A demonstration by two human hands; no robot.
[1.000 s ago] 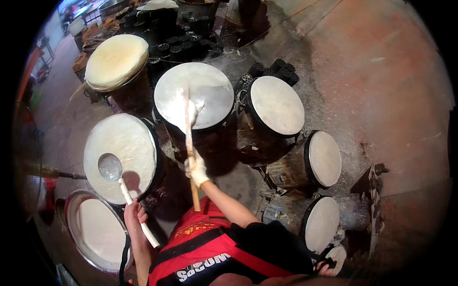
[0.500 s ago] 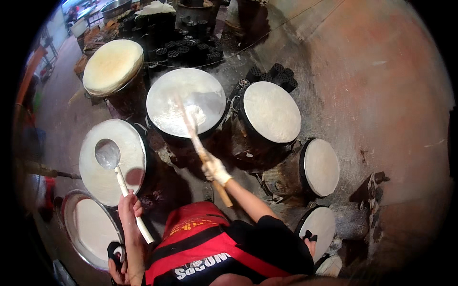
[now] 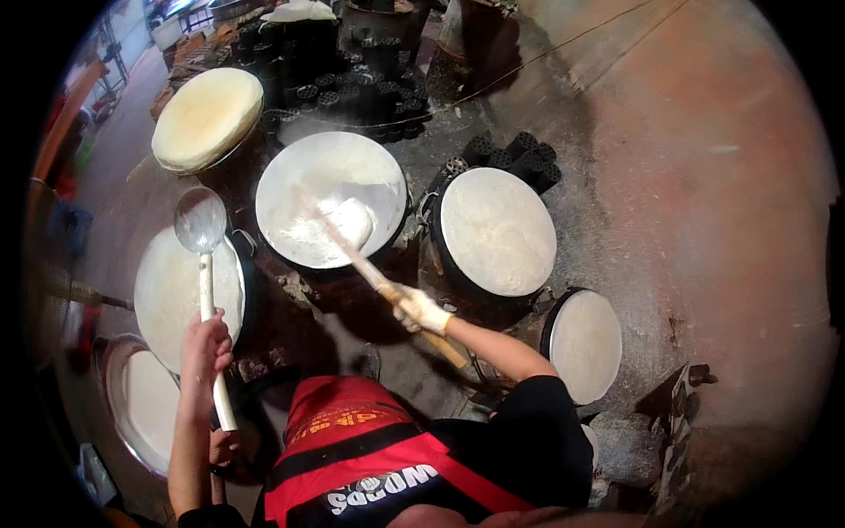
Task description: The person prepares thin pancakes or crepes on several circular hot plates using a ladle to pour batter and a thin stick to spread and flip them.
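Observation:
My right hand (image 3: 418, 308), in a white glove, grips a long wooden stick (image 3: 440, 348); its far end blurs over white batter (image 3: 350, 222) on the middle round griddle (image 3: 299, 163). My bare left hand (image 3: 207, 348) is closed on the white handle of a metal ladle (image 3: 201, 220), whose bowl is raised at the upper edge of the left griddle (image 3: 176, 299), which bears a pale sheet. Below it, a basin (image 3: 154, 405) of white batter sits behind my left forearm. Another person's hand (image 3: 222, 449) partly shows beside that forearm.
A thick pale-yellow stack (image 3: 207, 114) lies upper left. Right of the middle griddle stand griddles with pale sheets (image 3: 497, 229) (image 3: 585, 343) on drum stoves. Black perforated cylinders (image 3: 524, 158) are piled behind. A cord (image 3: 563, 48) crosses the floor at the back.
My right hand has moved right, the stick now more slanted across the middle griddle. My left hand has moved up and left, carrying the ladle toward the left griddle's top edge.

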